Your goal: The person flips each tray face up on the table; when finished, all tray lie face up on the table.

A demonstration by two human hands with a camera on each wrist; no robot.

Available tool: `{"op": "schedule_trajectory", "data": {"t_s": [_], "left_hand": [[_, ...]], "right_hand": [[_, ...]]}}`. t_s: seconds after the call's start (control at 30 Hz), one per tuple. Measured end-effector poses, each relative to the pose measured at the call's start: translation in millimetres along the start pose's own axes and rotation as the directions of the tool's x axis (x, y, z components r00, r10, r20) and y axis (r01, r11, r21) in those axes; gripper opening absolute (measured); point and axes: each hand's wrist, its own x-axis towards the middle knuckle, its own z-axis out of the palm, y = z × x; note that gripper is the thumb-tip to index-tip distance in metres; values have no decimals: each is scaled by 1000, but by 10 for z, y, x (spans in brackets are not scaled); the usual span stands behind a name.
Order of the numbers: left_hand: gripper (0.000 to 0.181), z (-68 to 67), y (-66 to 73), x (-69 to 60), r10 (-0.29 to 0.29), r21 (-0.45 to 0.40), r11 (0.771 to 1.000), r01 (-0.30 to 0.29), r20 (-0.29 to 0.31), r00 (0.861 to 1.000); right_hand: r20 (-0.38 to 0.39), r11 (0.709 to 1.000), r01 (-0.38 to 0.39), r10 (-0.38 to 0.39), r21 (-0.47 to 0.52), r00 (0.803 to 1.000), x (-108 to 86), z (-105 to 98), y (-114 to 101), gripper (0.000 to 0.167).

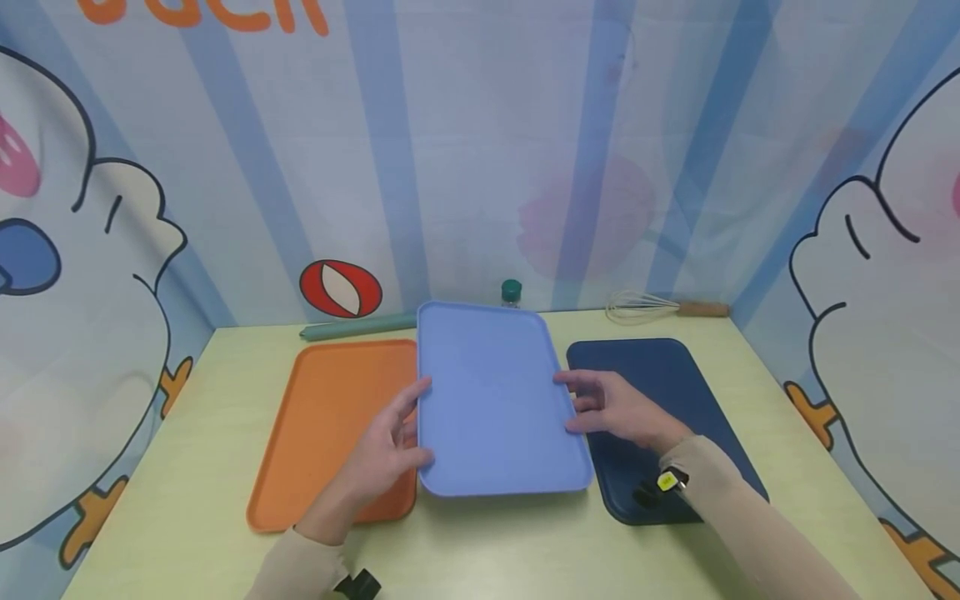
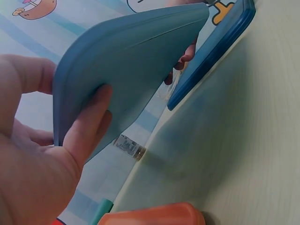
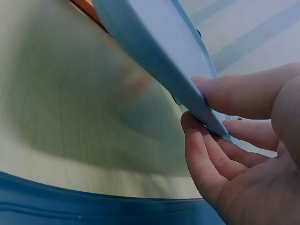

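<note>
Left grip and right grip pinch the light-blue tray by its edges above the worktop, between orange tray and navy tray. It partly hides a green-capped jar, left of the whisk.

Middle tray plain periwinkle blue. Left tray straight-up orange, right tray dark navy. Table pale yellow, backdrop blue-striped with cartoon prints.
</note>
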Motion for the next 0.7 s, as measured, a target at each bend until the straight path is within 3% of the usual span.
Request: {"op": "schedule_trajectory", "data": {"t_s": [0.33,0.7], "left_hand": [[91,-23,-70,2,-47,44,998,45,36,998],[86,-17,-109,15,-107,102,989,103,30,994]], "right_hand": [[-34,997,-27,25,-76,999,-52,-7,13,78],[-46,994,-24,19,-111,999,-80,-13,2,77]]}}
